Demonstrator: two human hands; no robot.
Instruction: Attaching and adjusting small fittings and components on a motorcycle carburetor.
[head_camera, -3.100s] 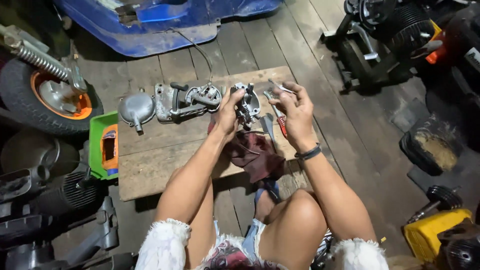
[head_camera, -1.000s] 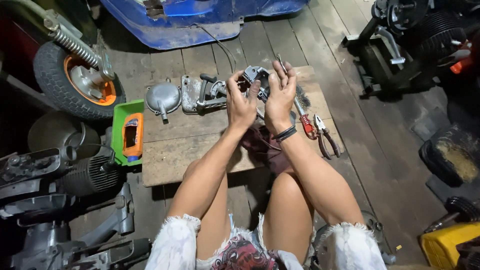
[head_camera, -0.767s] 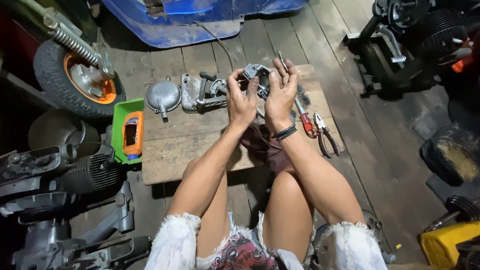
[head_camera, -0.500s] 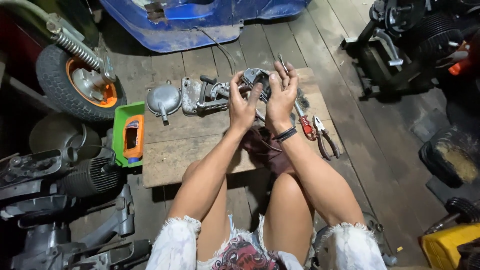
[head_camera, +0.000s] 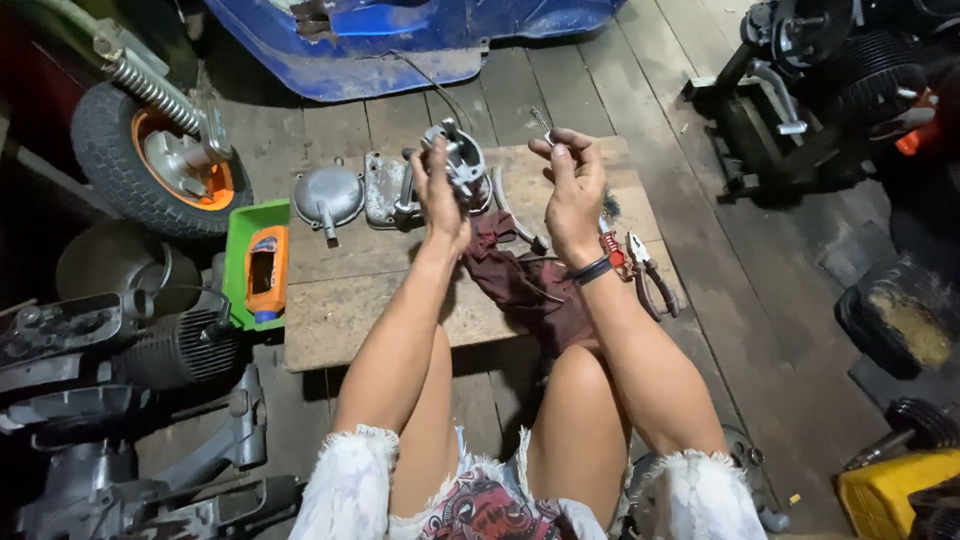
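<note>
My left hand (head_camera: 438, 190) grips a grey metal carburetor body (head_camera: 457, 160), raised above a low wooden board (head_camera: 380, 295). A hand's width to the right, my right hand (head_camera: 572, 185) pinches a small thin metal part (head_camera: 542, 122) between thumb and fingers, apart from the carburetor. A dark red rag (head_camera: 525, 280) lies on the board under both hands. Behind the carburetor sit a grey engine cover piece (head_camera: 388, 188) and a round metal cap (head_camera: 327, 197).
Red-handled pliers (head_camera: 640, 270) lie at the board's right edge. A green tray (head_camera: 240, 250) with an orange bottle (head_camera: 266, 272) stands at its left. A small wheel (head_camera: 165, 165), engine parts (head_camera: 150, 350), a blue body panel (head_camera: 400, 40) and another engine (head_camera: 830, 70) surround me.
My hands have parted: the right hand pulled a small metal part away from the carburetor, which stays in the left hand. Earlier both hands worked together on it.
</note>
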